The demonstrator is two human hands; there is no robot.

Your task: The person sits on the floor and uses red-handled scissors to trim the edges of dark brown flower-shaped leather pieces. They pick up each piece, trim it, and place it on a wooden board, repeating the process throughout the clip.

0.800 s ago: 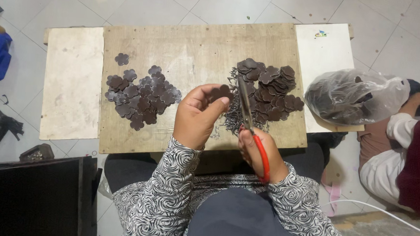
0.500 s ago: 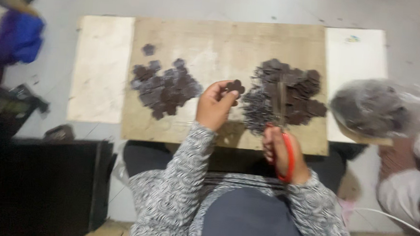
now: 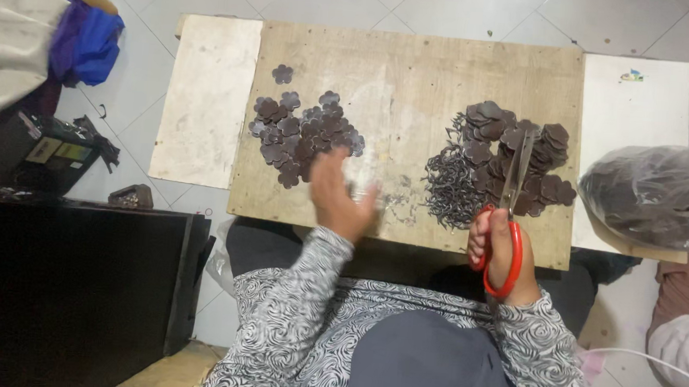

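Left hand (image 3: 336, 197), blurred, grip indiscernible, just below-right of the flower-shaped cutout pile (image 3: 300, 131); right hand (image 3: 500, 251) grasps red-handled scissors (image 3: 511, 204), blades pointing away over the uncut pile (image 3: 514, 152)

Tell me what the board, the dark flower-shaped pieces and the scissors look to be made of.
The brown work board looks like bare plywood: matte, stained, faint grain. The dark flower-shaped pieces seem thin leather or similar sheet, dull brown, flat and overlapping; uncertain. The red-handled scissors in the right hand have grey metal blades and glossy, probably plastic, handles.
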